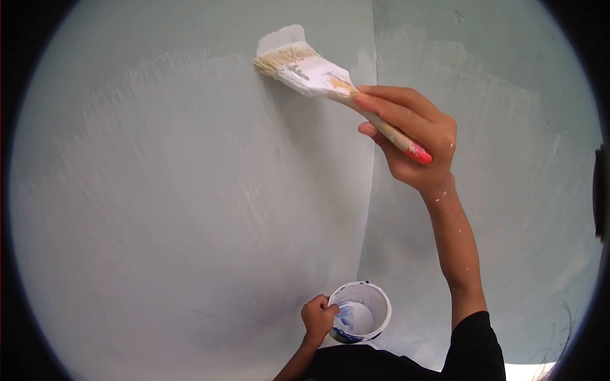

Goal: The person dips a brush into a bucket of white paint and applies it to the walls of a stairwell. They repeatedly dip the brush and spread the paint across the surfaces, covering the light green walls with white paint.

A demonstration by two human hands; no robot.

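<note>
Right hand [416, 143] is gripping the paintbrush [318, 71] by its wooden handle, fingers wrapped closed around it. I am watching it through the head camera, raised high against the wall [159, 190]. The handle's red tip [419, 153] is poking out below the fingers, and the brush's head and upper handle are showing thickly coated in white paint.

The bristles [283, 60] are pressing on the wall to the left of the inside corner [372, 190], where two pale grey-green faces are meeting. A brighter fresh patch [279, 39] is showing just above them, touching the bristle tips. White specks are dotting the right hand and forearm, and a black sleeve [473, 349] is covering the upper arm.

Left hand [319, 315] is sitting low in the view, closed on the near rim of the paint pot [361, 311] and holding it close to the body, well apart from the brush. The pot's mouth is facing me, with white paint lying in the bottom and smeared up the inner wall. Blue markings are running around its outside and showing inside near the fingers. They are possibly the remains of a printed label, but I am not making out any word or brand on them.
</note>
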